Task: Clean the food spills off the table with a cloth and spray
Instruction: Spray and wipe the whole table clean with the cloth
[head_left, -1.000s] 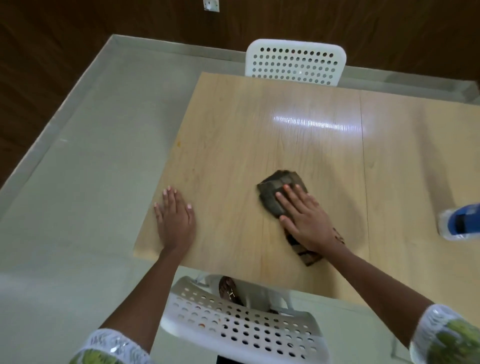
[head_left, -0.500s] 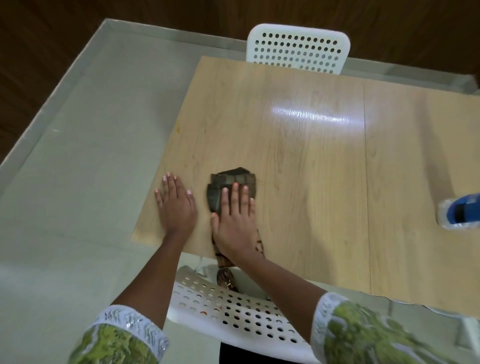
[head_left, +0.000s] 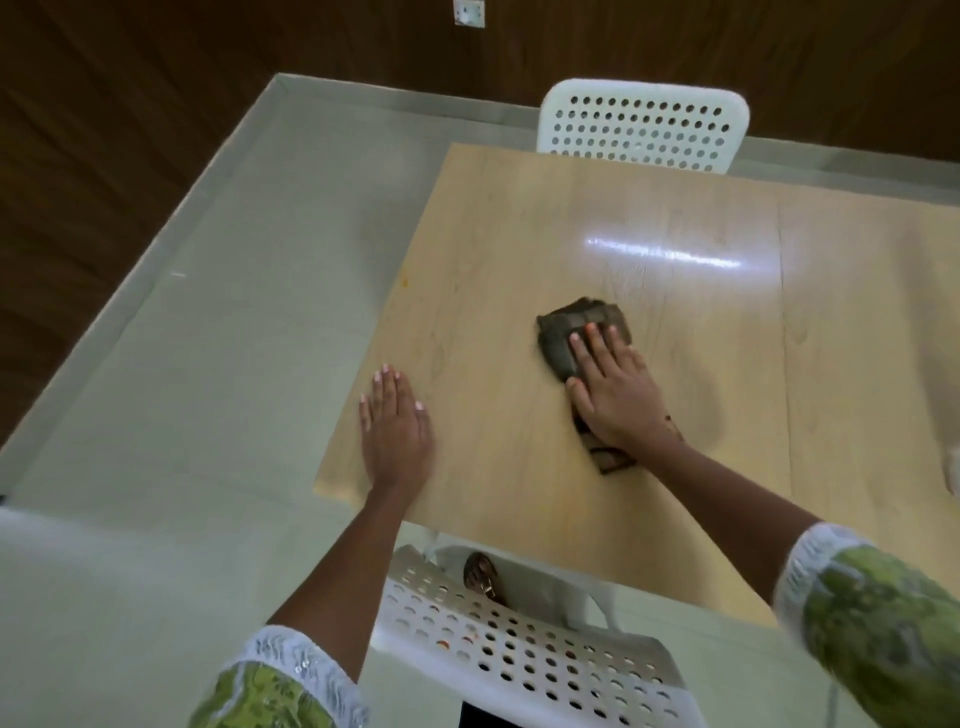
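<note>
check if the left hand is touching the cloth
Apart. The head view shows the left hand flat on the table near its corner, with bare wood between it and the cloth under the right hand.

No text, label, brand, number or sign can be read on anything here.

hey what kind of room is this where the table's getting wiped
Probably a dining area in a home or small eatery. A light wooden table has white perforated chairs at opposite sides, on a pale tiled floor with dark wood-panelled walls.
</note>
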